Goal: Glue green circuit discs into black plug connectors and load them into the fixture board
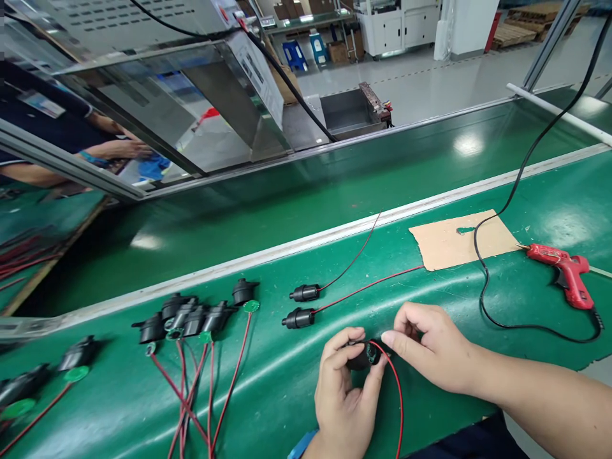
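Observation:
My left hand [342, 389] is wrapped round a black cylindrical part [359, 358] near the bottom centre, above the green mat. A red wire [400, 401] comes out of its end and curves down. To the right, my right hand [428, 341] has its thumb and index finger brought together beside the part; whatever is between them is too small to tell. Two similar black parts, an upper one [305, 292] and a lower one [298, 318], lie behind with thin red wires.
Several black parts with red wires [191, 317] lie at the left. A red glue gun [559, 268] with a black cable rests at the right, by a cardboard piece [459, 242]. Behind a metal frame at the upper left are another person's hands [119, 150].

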Action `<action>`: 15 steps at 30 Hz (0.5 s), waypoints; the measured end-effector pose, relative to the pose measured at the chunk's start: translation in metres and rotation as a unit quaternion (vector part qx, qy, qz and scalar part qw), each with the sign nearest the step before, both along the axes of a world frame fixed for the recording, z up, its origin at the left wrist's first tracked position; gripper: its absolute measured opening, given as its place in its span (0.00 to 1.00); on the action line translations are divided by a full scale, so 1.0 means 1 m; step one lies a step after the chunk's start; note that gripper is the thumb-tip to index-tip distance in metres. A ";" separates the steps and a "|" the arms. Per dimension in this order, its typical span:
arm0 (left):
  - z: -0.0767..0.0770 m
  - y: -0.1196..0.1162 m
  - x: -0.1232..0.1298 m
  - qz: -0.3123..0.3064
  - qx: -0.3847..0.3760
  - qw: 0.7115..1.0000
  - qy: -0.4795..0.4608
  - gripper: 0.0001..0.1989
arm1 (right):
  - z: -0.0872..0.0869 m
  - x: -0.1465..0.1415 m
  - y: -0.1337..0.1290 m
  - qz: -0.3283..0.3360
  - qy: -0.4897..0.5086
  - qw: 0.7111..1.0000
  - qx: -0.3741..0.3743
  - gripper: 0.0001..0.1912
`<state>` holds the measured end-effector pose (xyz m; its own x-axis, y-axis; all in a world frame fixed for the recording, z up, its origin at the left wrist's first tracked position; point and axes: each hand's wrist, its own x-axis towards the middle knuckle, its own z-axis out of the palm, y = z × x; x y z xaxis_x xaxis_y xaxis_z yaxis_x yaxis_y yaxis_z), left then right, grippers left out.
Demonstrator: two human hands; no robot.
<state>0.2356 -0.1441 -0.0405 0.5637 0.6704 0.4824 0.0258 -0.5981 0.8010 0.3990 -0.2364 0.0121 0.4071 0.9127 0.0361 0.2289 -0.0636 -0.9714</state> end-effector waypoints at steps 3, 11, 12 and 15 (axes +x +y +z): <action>-0.002 0.003 -0.001 0.002 -0.013 1.000 0.009 0.14 | -0.001 -0.006 0.001 0.035 0.099 0.993 -0.052 0.15; -0.001 0.006 0.003 -0.049 -0.109 0.993 -0.008 0.13 | 0.000 -0.019 0.003 0.057 0.204 0.973 -0.092 0.05; 0.002 0.005 0.004 -0.059 -0.134 0.989 -0.014 0.13 | 0.001 -0.018 0.002 0.057 0.199 0.974 -0.092 0.05; 0.008 0.003 0.007 -0.078 -0.213 0.974 -0.015 0.10 | 0.003 -0.010 -0.002 0.052 0.171 0.981 -0.079 0.02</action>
